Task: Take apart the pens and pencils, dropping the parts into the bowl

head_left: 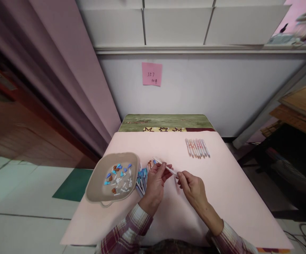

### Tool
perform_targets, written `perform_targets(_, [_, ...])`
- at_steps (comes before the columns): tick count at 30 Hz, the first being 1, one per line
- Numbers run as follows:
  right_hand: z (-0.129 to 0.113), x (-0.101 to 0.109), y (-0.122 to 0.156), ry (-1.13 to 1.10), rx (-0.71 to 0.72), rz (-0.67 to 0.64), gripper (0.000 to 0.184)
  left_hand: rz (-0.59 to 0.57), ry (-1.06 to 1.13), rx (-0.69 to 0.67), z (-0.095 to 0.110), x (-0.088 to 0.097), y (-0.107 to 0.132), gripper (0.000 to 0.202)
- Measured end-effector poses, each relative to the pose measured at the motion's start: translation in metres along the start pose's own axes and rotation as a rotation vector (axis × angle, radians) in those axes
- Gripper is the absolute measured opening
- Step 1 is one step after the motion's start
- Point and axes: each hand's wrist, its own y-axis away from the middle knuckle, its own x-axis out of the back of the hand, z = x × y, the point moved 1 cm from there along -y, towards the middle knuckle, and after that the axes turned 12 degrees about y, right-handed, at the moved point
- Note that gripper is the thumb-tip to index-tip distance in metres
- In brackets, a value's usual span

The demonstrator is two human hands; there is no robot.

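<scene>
Between my two hands, over the middle of the table, I hold a slim white pen [170, 170] at a slant. My left hand [157, 180] is closed round its upper part, fingers and thumb pinching it. The lower end sits in the pinch of my right hand [192, 185]. Just left of my left hand lies a bunch of pens [141, 180] with blue and orange parts, partly hidden by that hand. A beige plastic basin [93, 190] beside them holds small blue and brown pieces [119, 165] and several short white pieces [119, 182].
A neat row of pens [197, 148] lies at the far right of the pink-covered table [227, 197]. Behind the table stands a white wall with a pink note [152, 74]. A purple curtain [70, 70] hangs at left; wooden furniture [301, 109] stands at right.
</scene>
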Motion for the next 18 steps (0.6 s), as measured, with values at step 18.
perform_targets(18, [0.0006,-0.0021,-0.0005,0.016,0.002,0.042,0.032,0.009,-0.013,0.011,-0.0003,0.0014,0.0000,0.032])
